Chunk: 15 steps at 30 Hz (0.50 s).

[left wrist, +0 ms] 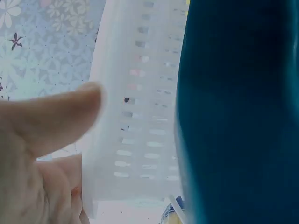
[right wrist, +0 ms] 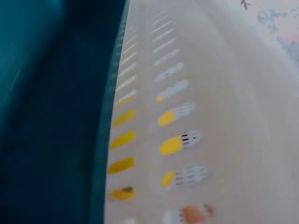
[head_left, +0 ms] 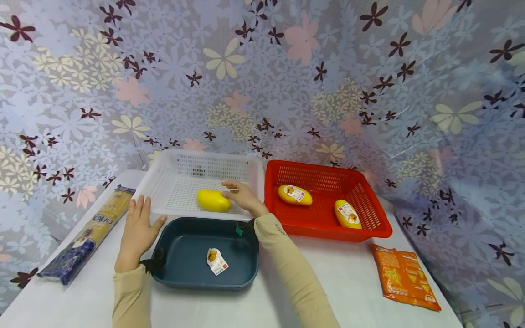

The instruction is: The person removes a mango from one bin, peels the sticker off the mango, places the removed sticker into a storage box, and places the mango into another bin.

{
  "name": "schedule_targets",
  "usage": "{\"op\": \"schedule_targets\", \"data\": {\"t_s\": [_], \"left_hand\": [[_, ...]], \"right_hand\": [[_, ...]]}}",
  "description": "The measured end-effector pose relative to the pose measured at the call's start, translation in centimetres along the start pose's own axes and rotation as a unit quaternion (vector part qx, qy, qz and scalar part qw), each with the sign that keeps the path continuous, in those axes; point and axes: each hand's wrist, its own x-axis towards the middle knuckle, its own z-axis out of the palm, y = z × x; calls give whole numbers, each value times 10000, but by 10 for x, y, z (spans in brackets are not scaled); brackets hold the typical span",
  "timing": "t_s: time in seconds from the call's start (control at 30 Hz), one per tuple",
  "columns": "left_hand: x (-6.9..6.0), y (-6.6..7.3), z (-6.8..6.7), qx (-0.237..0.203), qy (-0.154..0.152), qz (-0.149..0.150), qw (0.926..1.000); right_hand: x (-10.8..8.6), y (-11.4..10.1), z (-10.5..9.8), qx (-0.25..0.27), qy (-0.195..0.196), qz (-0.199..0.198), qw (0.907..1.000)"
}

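A plain yellow mango-shaped fruit (head_left: pixel 213 201) lies in the white basket (head_left: pixel 164 182), toward its front. My right hand (head_left: pixel 244 198) reaches over the basket's front right rim, with its fingertips at the fruit's right end; whether they touch it is hard to tell. Yellow patches show through the basket's slots in the right wrist view. My left hand (head_left: pixel 138 230) lies by the basket's front left corner, fingers straight, thumb spread, holding nothing. Below both wrists stands a dark teal tray (head_left: pixel 188 273) with a white printed label (head_left: pixel 216 261) on its bottom.
A red basket (head_left: pixel 324 232) at the right holds two yellow fruits with labels, one left (head_left: pixel 295 195) and one right (head_left: pixel 347 214). An orange snack packet (head_left: pixel 406 278) lies at the table's right side. A long noodle packet (head_left: pixel 90 232) lies at the left. A flowered curtain (head_left: pixel 262 82) hangs behind.
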Motion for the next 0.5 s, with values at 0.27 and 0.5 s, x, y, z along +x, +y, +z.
{"op": "schedule_targets", "data": {"t_s": [0.27,0.5], "left_hand": [[3,6,4,-214,442,-344,9982],[3,7,9,-541,211,-624,9964]], "right_hand": [[-29,-3,-13,126,708,-742,9946],[-83,4,-28,660,1209,-1317,9817]]}}
